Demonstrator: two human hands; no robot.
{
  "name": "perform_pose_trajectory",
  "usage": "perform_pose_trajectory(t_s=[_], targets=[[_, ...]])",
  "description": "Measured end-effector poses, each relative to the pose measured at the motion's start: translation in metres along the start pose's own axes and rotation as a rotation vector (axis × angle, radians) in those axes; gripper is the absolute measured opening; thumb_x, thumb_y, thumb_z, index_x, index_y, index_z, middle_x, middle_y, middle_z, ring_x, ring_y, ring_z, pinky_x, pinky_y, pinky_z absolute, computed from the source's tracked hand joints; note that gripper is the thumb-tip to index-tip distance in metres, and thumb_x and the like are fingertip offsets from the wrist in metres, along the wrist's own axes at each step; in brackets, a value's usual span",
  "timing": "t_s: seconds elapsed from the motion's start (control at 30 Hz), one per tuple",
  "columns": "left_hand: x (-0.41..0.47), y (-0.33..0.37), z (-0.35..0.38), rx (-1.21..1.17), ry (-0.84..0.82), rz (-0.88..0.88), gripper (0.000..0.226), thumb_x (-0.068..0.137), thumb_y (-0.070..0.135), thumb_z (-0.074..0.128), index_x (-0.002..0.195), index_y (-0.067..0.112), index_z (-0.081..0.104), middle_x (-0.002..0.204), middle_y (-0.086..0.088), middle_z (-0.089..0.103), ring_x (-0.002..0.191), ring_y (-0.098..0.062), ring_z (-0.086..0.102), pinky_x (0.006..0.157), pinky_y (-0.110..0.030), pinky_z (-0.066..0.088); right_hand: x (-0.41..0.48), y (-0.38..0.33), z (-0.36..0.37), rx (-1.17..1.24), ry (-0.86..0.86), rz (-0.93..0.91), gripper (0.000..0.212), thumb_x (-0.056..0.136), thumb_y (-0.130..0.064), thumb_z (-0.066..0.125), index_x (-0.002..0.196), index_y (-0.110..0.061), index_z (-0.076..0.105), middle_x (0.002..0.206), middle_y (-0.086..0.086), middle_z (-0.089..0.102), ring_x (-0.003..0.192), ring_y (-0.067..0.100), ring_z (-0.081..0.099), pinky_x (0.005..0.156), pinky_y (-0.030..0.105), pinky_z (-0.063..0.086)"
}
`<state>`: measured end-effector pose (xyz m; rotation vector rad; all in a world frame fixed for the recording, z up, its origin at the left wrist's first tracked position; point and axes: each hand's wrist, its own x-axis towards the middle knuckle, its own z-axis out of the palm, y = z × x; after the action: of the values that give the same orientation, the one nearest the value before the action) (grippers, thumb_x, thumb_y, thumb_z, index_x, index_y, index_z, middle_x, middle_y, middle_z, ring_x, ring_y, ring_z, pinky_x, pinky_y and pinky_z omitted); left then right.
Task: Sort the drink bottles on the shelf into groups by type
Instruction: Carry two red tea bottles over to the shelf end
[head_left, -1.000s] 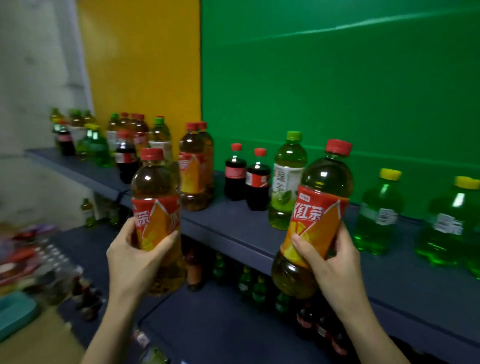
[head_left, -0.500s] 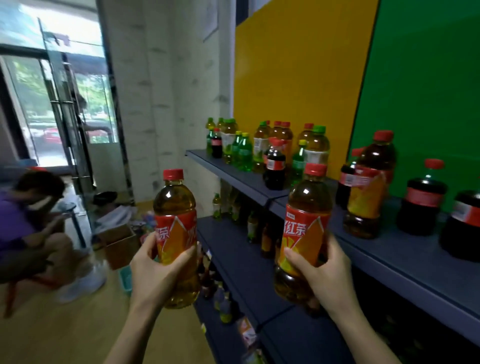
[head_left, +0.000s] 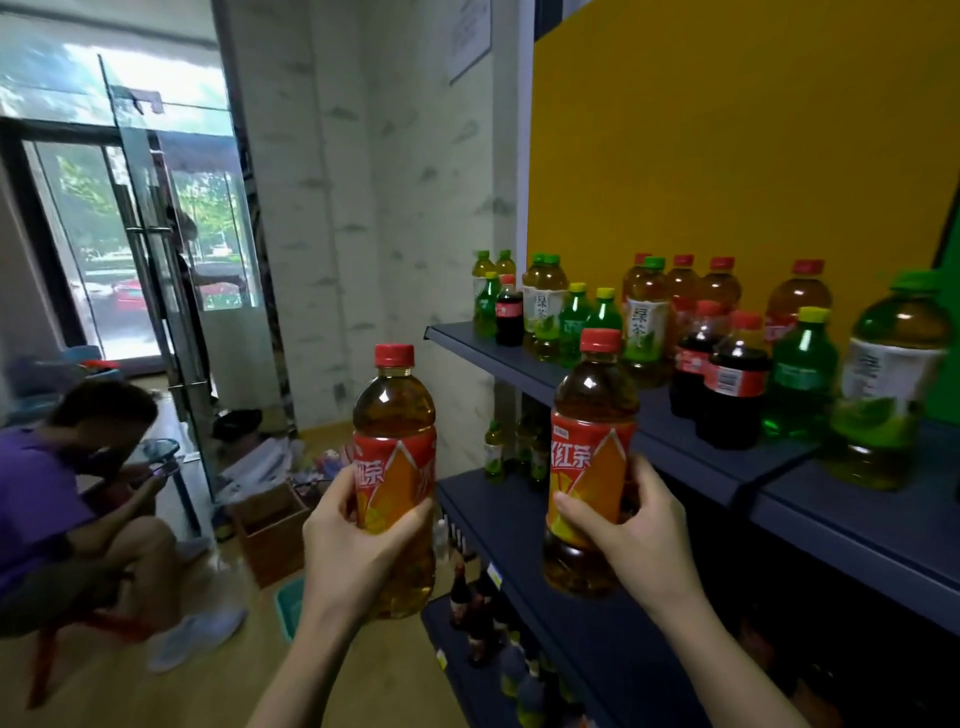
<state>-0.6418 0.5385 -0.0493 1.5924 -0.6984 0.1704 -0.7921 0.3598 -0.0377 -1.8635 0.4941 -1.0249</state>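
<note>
Since half a second ago our view has swung further left along the shelving. The green panel has slid almost out at the right edge, the yellow panel (head_left: 727, 156) now backs most of the bottles, and our two bottles have drawn a little closer together. Both are still held upright before us.

From the head camera, our left grip (head_left: 353, 545) is clamped round the lower half of the left bottle (head_left: 395, 410), fingers and thumb curled over its orange label. It has a red cap and amber tea, and it hangs over the floor just left of the shelving's end. Our right grip (head_left: 641, 535) is wrapped round the right bottle (head_left: 592, 405), which is the same kind. We hold it in the air before the shelving, cap level with the top shelf (head_left: 857, 525), base in front of the lower shelf (head_left: 519, 525).

On the top shelf stands a mixed lot. Two cola bottles (head_left: 732, 384) stand side by side nearest the right bottle, with a yellow-capped green soda (head_left: 802, 374) just right of them and a big green tea (head_left: 893, 384) further right. More red-capped teas stand behind, against the panel.

At left a seated person (head_left: 67, 493) in purple bends over a phone beside a glass door (head_left: 156, 270), with a box (head_left: 270, 530) on the floor.
</note>
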Motion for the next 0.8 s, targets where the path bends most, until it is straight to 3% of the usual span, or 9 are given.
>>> perform_pose_trajectory(t_s=[0.1,0.2,0.33,0.53,0.67,0.8], targets=[[0.042,-0.026,0.008,-0.031,-0.015,-0.006,0.074,0.054,0.044,0.074,0.120,0.020,0.052,0.110,0.001,0.060,0.100,-0.016,0.058,0.081,-0.033,0.052,0.037,0.013,0.029,-0.015,0.019,0.001,0.043,0.060,-0.035,0.082,0.093,-0.033,0.055,0.098,-0.004,0.065,0.090,0.012,0.063,0.083,0.039,0.053],[0.088,-0.048,0.020,-0.065,-0.023,0.004,0.068,0.052,0.045,0.073,0.115,0.026,0.052,0.106,0.006,0.059,0.097,-0.011,0.058,0.075,-0.027,0.050,0.080,0.028,0.054,-0.030,0.055,-0.008,0.056,0.051,-0.053,0.076,0.099,-0.031,0.055,0.101,-0.004,0.065,0.091,0.011,0.063,0.083,0.038,0.053],[0.158,-0.076,0.041,-0.099,-0.036,0.017,0.057,0.057,0.039,0.075,0.109,0.032,0.051,0.102,0.012,0.058,0.095,-0.008,0.057,0.074,-0.026,0.049,0.144,0.046,0.086,-0.055,0.080,-0.024,0.051,0.062,-0.038,0.080,0.104,-0.026,0.054,0.103,-0.003,0.063,0.093,0.011,0.061,0.084,0.035,0.052],[0.261,-0.114,0.065,-0.088,-0.068,0.078,0.050,0.066,0.025,0.079,0.106,0.032,0.051,0.098,0.017,0.058,0.092,-0.001,0.056,0.070,-0.019,0.045,0.236,0.067,0.132,-0.063,0.122,-0.049,0.054,0.064,-0.038,0.079,0.109,-0.028,0.052,0.107,-0.005,0.060,0.098,0.012,0.059,0.086,0.033,0.050],[0.322,-0.137,0.075,-0.121,-0.111,0.102,0.045,0.068,0.019,0.077,0.094,0.041,0.049,0.093,0.021,0.054,0.085,0.003,0.054,0.067,-0.014,0.041,0.288,0.080,0.162,-0.075,0.156,-0.046,0.057,0.062,-0.042,0.078,0.110,-0.031,0.051,0.110,-0.006,0.060,0.100,0.012,0.059,0.089,0.037,0.051],[0.385,-0.167,0.082,-0.150,-0.161,0.103,0.044,0.069,0.017,0.077,0.103,0.027,0.052,0.092,0.017,0.057,0.083,0.003,0.056,0.062,-0.010,0.044,0.332,0.092,0.197,-0.096,0.214,-0.027,0.061,0.062,-0.043,0.077,0.114,-0.030,0.049,0.113,-0.007,0.059,0.103,0.013,0.058,0.089,0.035,0.050]])
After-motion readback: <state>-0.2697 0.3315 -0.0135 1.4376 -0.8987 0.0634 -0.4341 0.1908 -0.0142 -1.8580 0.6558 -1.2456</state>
